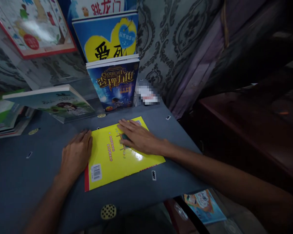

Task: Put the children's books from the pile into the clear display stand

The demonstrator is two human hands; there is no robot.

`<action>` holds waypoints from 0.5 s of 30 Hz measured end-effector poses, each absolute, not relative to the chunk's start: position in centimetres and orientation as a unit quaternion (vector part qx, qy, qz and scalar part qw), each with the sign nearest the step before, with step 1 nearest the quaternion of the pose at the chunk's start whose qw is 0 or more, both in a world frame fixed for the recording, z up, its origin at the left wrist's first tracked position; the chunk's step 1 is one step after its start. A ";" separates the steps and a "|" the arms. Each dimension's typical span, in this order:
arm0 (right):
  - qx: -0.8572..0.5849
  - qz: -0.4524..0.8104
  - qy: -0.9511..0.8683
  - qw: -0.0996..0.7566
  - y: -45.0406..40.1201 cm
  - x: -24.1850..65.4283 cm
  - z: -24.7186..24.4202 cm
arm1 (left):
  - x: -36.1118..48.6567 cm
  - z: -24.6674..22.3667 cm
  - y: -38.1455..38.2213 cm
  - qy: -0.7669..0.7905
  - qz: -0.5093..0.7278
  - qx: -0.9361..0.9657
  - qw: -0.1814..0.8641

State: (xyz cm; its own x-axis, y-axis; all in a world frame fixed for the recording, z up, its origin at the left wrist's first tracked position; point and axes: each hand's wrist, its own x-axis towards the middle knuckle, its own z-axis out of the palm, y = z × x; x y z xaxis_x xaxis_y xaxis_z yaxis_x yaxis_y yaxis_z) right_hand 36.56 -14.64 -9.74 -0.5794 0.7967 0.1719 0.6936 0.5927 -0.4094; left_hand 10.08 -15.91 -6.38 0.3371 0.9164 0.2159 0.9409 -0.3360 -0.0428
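A yellow picture book (pixel 132 165) with a red spine lies flat on the grey table, barcode towards me. My right hand (pixel 139 136) rests palm down on its upper right part, with the fingers stretched out and over a small printed picture. Along the left edge of the book lies my left hand (pixel 75 152), its fingers close together and slightly bent; the thumb side touches the book. Neither hand grips anything that I can see.
Behind the yellow book stands a rack of books, with a dark blue book (pixel 117 86) in front. A pale green book (pixel 63 104) leans to its left. Stacked books (pixel 9 117) lie at the far left. Below the table's right edge is a blue packet (pixel 205 206).
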 end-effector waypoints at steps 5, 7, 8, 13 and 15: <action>-0.484 0.131 -0.849 0.168 -15.1 39.8 -10.0 | 10.1 -6.4 -15.9 -0.574 -0.058 -0.812 0.093; -0.487 0.137 -0.848 0.162 -15.0 40.2 -10.0 | 10.0 -6.4 -15.9 -0.565 -0.056 -0.816 0.108; -0.485 0.139 -0.847 0.165 -14.9 40.3 -9.9 | 10.0 -6.5 -15.9 -0.556 -0.056 -0.821 0.118; -0.470 0.159 -0.842 0.210 -14.0 40.8 -9.9 | 10.8 -7.1 -16.3 -0.470 -0.068 -0.871 0.123; -0.458 0.171 -0.839 0.237 -13.6 41.1 -10.0 | 12.1 -7.4 -16.6 -0.424 -0.078 -0.898 0.083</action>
